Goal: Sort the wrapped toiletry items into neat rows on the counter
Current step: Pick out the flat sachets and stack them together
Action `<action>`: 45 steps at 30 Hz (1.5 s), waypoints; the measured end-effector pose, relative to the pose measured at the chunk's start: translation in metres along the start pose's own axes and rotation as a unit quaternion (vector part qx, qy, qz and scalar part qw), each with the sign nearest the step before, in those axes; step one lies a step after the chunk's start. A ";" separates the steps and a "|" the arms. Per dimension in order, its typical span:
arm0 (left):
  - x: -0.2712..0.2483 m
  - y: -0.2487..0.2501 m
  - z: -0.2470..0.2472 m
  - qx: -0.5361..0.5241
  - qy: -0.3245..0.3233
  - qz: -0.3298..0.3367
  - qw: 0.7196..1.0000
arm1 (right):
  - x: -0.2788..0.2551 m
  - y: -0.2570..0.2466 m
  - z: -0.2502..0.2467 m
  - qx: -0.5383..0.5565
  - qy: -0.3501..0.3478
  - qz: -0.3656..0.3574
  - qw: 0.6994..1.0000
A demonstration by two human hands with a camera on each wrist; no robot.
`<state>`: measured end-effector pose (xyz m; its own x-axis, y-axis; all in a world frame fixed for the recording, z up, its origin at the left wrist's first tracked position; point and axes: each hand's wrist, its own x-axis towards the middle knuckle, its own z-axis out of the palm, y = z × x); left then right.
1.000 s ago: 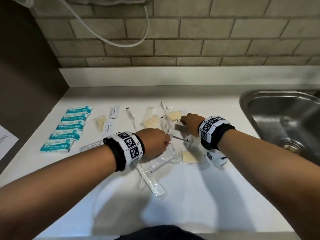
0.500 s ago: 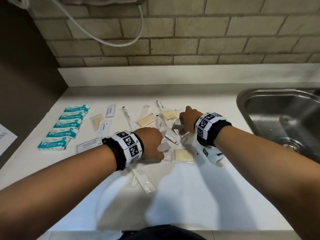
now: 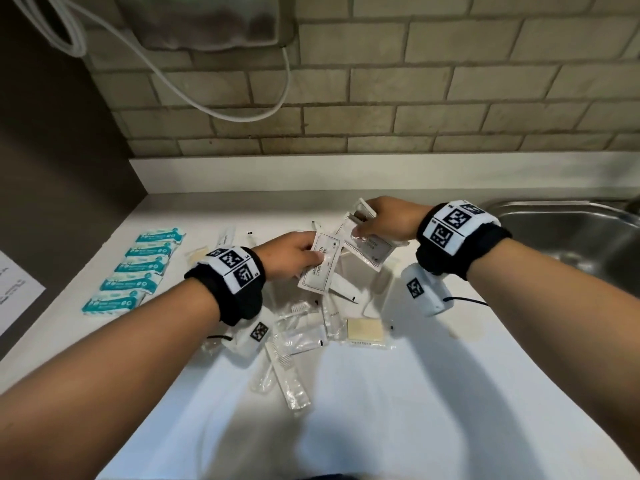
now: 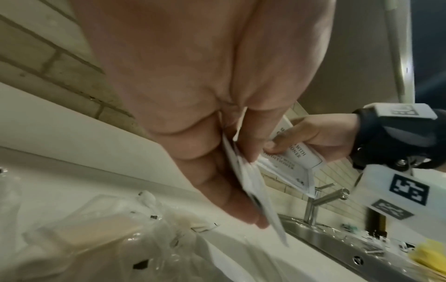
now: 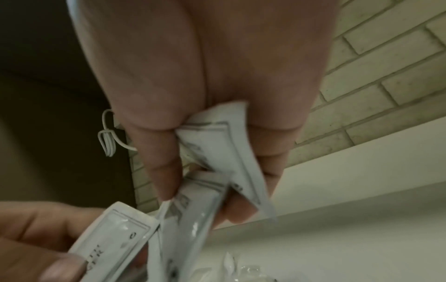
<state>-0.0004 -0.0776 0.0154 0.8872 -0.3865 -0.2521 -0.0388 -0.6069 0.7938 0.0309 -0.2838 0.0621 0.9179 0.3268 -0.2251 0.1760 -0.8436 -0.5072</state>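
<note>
Sachets (image 3: pixel 320 263) now lifted off counter (image 3: pixel 381 410) | both hands gripping

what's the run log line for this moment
left hand: holds white sachet | right hand: holds white sachets | teal packets: rowed at left | clear-wrapped pile: unsorted

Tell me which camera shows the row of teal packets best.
The head view: the teal packets lie there in one column at the counter's left edge. The two wrist views show hands and white sachets, not that row.
</note>
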 end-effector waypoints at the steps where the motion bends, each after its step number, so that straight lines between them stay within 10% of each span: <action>1: 0.001 -0.003 -0.002 -0.025 0.005 0.004 1.000 | -0.001 -0.001 -0.001 0.006 0.002 -0.002 1.000; 17: -0.022 -0.040 -0.030 -0.107 0.130 -0.033 0.985 | -0.006 -0.040 0.025 0.100 -0.031 -0.087 0.991; 45: -0.083 -0.090 -0.091 -0.340 0.104 -0.068 0.932 | 0.051 -0.151 0.082 0.055 -0.018 -0.144 0.988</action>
<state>-0.0281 0.0726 0.0149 0.9353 -0.1528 -0.3192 0.3180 -0.0330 0.9475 0.0220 -0.1048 0.0588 0.8217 0.5632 -0.0876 0.3859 -0.6627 -0.6418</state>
